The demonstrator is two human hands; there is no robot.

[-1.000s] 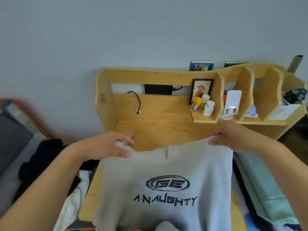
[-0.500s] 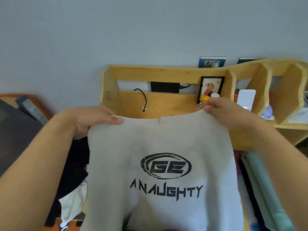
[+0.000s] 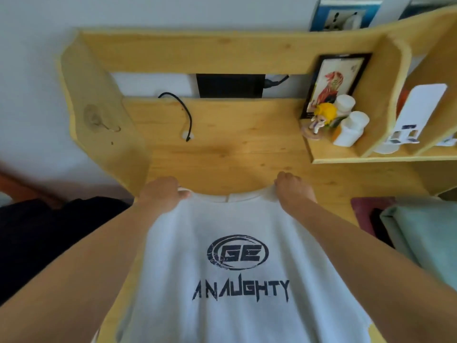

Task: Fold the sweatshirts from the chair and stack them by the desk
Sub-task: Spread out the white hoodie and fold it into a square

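A light grey sweatshirt [image 3: 237,219] with a dark "GE A NAUGHTY" print lies front up over the wooden desk [image 3: 227,149], its collar toward the wall. My left hand [image 3: 162,193] grips the left shoulder by the collar. My right hand [image 3: 293,188] grips the right shoulder. Both arms reach over the garment and hide its side edges and sleeves. Its lower hem runs out of view at the bottom.
Dark clothes [image 3: 49,233] lie to the left of the desk. Folded teal and dark garments [image 3: 420,233] sit at the right. The desk's shelf holds a framed picture [image 3: 333,82], white bottles [image 3: 351,128] and a small figurine [image 3: 321,117]. A black cable [image 3: 184,112] hangs at the back.
The sweatshirt was held up in the air half a second ago; now it is lowered onto the desk with both hands closer together at the collar. The view has tilted down.
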